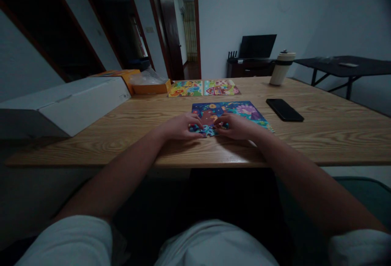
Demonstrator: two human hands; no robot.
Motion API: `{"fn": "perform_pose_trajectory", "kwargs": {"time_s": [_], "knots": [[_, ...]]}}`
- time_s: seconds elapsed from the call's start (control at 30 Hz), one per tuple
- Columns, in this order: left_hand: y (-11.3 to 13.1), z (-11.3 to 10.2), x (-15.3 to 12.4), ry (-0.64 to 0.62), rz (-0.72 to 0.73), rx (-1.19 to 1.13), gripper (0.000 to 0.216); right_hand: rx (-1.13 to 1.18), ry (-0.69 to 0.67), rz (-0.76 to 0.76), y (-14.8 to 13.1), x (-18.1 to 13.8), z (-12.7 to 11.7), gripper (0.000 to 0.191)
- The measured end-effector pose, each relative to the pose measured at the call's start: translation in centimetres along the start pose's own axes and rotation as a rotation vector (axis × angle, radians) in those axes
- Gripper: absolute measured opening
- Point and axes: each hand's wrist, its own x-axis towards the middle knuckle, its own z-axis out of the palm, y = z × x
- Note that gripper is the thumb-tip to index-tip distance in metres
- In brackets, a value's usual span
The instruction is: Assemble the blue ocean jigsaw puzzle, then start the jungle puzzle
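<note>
1. One long white box (76,103) lies at the far left of the worktop (336,131), with one orange box (149,88) just beyond its far end.
2. Two smaller picture boards lie side by side at the far middle, touching: a yellow-green board (185,88) on the left and a pink board (221,87) on the right.
3. One blue puzzle (241,110) lies flat at the near middle, close to the worktop's near edge.
4. The left hand (180,126) rests palm down on the puzzle's near left corner. Its grip is half curled, fingertips on the pieces; I cannot tell whether it has hold of one.
5. The right hand (235,126) sits just beside it on the near edge, fingertips almost meeting the left's. Its grip is bent the same way, and its hold is equally unclear.
6. One black phone (284,110) lies flat to the right of the puzzle.
7. One pale tumbler (281,68) stands upright at the far right edge.
</note>
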Motion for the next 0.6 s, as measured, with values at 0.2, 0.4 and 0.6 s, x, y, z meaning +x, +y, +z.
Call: {"fn": "perform_pose_trajectory", "kwargs": {"time_s": [0.2, 0.4, 0.6], "knots": [[-0.5, 0.6, 0.3, -0.066, -0.052, 0.052, 0.032, -0.046, -0.031, -0.038, -0.2, 0.0, 0.0, 0.022], [-1.0, 0.8, 0.5, -0.053, -0.025, 0.066, 0.028, -0.058, -0.050, -0.056, -0.1, 0.3, 0.0, 0.022], [-1.3, 1.0, 0.7, -0.053, -0.049, 0.080, 0.026, -0.035, -0.036, -0.039, -0.6, 0.1, 0.0, 0.023]]}}
